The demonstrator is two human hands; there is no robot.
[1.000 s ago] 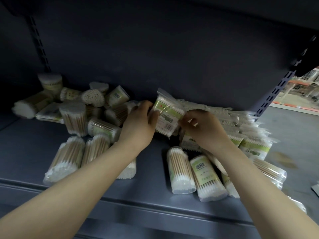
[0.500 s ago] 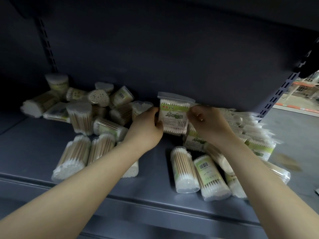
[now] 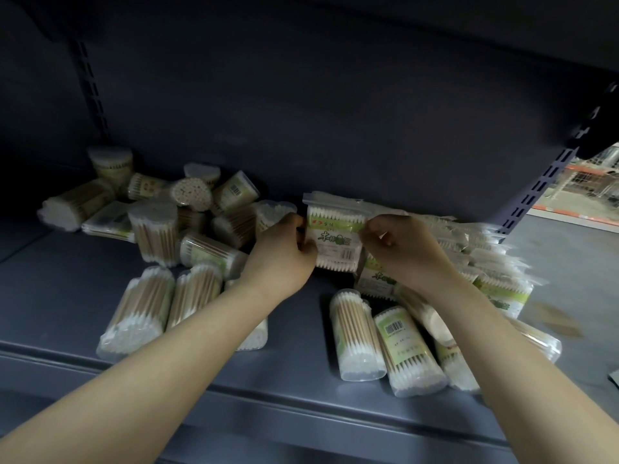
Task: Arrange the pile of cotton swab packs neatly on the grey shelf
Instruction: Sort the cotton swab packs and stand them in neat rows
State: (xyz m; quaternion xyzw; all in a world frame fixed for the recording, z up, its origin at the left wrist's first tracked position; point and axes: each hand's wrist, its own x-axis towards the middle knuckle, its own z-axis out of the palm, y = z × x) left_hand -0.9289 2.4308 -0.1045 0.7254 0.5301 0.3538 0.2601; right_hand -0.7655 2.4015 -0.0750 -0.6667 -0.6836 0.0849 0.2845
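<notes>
Grey shelf (image 3: 294, 316) carries the swabs against a dark back panel. My left hand (image 3: 284, 252) and right hand (image 3: 402, 249) pinch one flat pack (image 3: 335, 236) by its side edges, upright near the back. Judged light and soft, film slippery; hold the edges, not the swabs. More flat packs (image 3: 485, 262) lean to the right. Tubs (image 3: 356, 336) lie near; a loose heap (image 3: 174, 222) crowds the left.

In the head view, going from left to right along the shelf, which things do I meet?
Jumbled pile of round swab tubs → left hand → upright flat swab pack held by both hands → right hand → row of flat swab packs → slotted shelf upright.
</notes>
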